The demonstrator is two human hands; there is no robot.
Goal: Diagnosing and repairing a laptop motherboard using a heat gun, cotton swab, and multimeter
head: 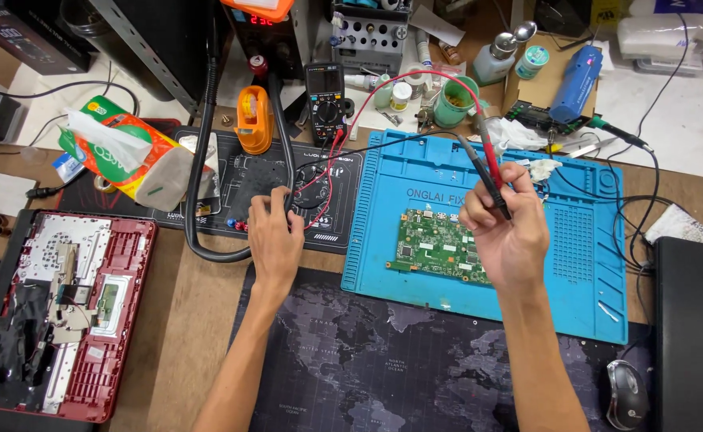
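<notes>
Right hand [505,232] closed around two multimeter probes [491,172], one red and one black, both pinched together like chopsticks with tips angled down. Held above the green circuit board [438,245], which lies flat near the middle of the blue silicone mat [591,264]; cannot tell whether the tips touch the board. Left hand [275,240] resting fingers-down on the black work pad [231,172], fingers curled loosely beside the thick black hose [199,184], holding nothing visible. Probes likely light, rigid plastic shafts with sharp metal tips, thin red and black leads [327,172] trailing soft and floppy back to the black multimeter [325,100]; best gripped on the plastic barrel, not the tip. Board probably thin, stiff, light, fragile, dense with tiny parts and connectors along the far edge; best taken by the bare edges. Mat matte, rubbery, ribbed with small compartments at the right side. Dark world-map desk mat [383,360] in front, cloth-like, over a wooden table [191,312]. Opened red laptop chassis [63,312] at left, hard plastic, internals exposed. Orange tool holder [253,120] behind the pad, tissue pack [119,156] with soft white sheet sticking out, green cup [454,102], blue heat tool [574,84] on a cardboard box, grey mouse [627,394] and black laptop lid [695,328] at right.
</notes>
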